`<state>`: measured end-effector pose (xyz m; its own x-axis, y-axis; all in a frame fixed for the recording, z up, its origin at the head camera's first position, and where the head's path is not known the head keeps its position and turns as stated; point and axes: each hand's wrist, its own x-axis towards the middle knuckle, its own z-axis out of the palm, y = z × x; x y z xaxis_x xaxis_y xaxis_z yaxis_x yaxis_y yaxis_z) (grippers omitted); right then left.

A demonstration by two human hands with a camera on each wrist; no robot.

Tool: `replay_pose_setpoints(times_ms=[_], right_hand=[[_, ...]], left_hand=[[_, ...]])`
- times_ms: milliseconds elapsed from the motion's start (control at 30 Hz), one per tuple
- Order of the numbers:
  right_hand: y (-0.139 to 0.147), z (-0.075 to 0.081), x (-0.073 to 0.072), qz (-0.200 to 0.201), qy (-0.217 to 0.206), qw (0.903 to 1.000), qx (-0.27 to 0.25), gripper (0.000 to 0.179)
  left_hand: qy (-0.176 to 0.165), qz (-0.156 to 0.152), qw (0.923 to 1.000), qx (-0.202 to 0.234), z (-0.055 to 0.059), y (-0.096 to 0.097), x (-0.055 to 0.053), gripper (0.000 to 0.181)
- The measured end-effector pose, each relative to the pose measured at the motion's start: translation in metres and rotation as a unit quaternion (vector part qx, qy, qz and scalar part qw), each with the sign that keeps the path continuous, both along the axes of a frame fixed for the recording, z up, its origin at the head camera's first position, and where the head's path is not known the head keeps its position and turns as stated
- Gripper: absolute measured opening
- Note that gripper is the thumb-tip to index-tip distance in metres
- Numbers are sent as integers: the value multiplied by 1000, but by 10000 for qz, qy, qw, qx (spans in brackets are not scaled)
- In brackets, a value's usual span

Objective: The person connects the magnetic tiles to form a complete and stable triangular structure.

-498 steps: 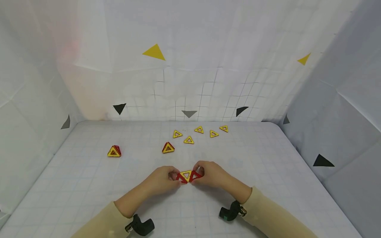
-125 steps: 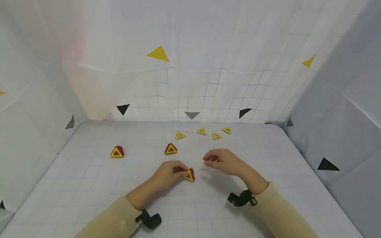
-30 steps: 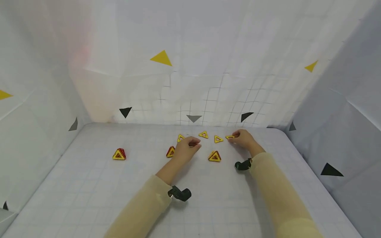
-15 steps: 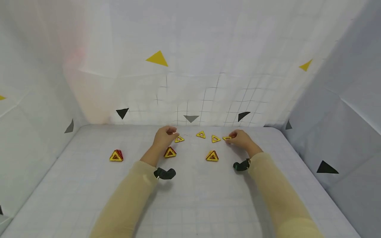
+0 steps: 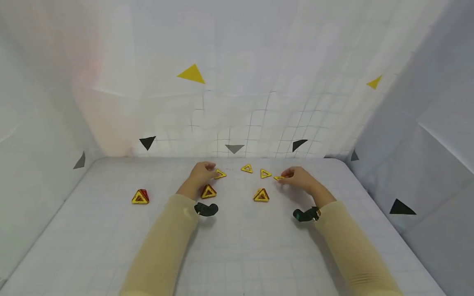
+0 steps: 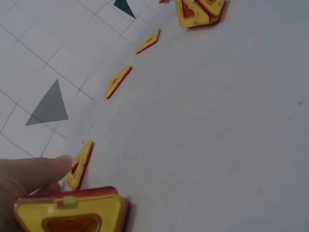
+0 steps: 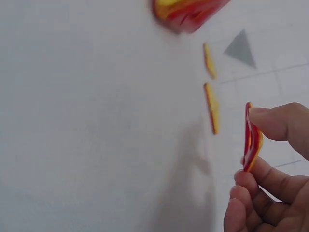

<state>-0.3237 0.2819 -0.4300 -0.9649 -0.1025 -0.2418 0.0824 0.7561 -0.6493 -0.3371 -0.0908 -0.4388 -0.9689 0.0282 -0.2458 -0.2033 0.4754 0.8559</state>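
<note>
In the head view my left hand (image 5: 201, 174) is at a flat triangular magnetic tile (image 5: 220, 174), yellow on top. The left wrist view has my thumb and a finger pinching that tile (image 6: 81, 166) by one corner, while it rests on the table. My right hand (image 5: 300, 179) pinches another triangular tile (image 5: 278, 178) between thumb and fingers. Raised off the table in the right wrist view, this tile (image 7: 250, 140) shows a red face and a yellow edge. Between the hands lie two loose yellow tiles, the left one (image 5: 247, 168) and the right one (image 5: 265, 173).
Three small red and yellow tile pyramids stand on the white table (image 5: 237, 238): one far left (image 5: 140, 197), one below my left hand (image 5: 208, 191), one right of centre (image 5: 261, 195). White sheeting (image 5: 237, 102) with yellow and dark triangles rises behind.
Earlier, a flat tile strip was folded into a pyramid and set down right of centre. Since then both hands have reached forward to tiles; the right has just lifted its tile.
</note>
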Motion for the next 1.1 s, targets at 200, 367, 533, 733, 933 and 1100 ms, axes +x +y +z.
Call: replay_pose_setpoints(times_ms=[200, 367, 533, 733, 933, 1100], right_hand=[[-6, 19, 28, 351, 183, 9990, -195, 44], [-13, 29, 45, 697, 269, 9968, -285, 39], [-21, 36, 59, 1113, 350, 9928, -276, 34], [-32, 38, 73, 1546, 345, 9869, -305, 31], [-38, 34, 83, 1882, 415, 9804, -410, 29], [-44, 33, 91, 2117, 459, 9749, -513, 30]], left_hand=[[-295, -165, 9992, -219, 1, 0, -4, 51], [-298, -334, 9978, -493, -2, -1, -7, 49], [-55, -498, 9958, -764, -1, -4, -4, 46], [313, -651, 9935, -884, 0, -17, 3, 46], [684, -652, 9874, -1273, -2, -31, 6, 45], [824, -733, 9803, -1636, -2, -42, 10, 44]])
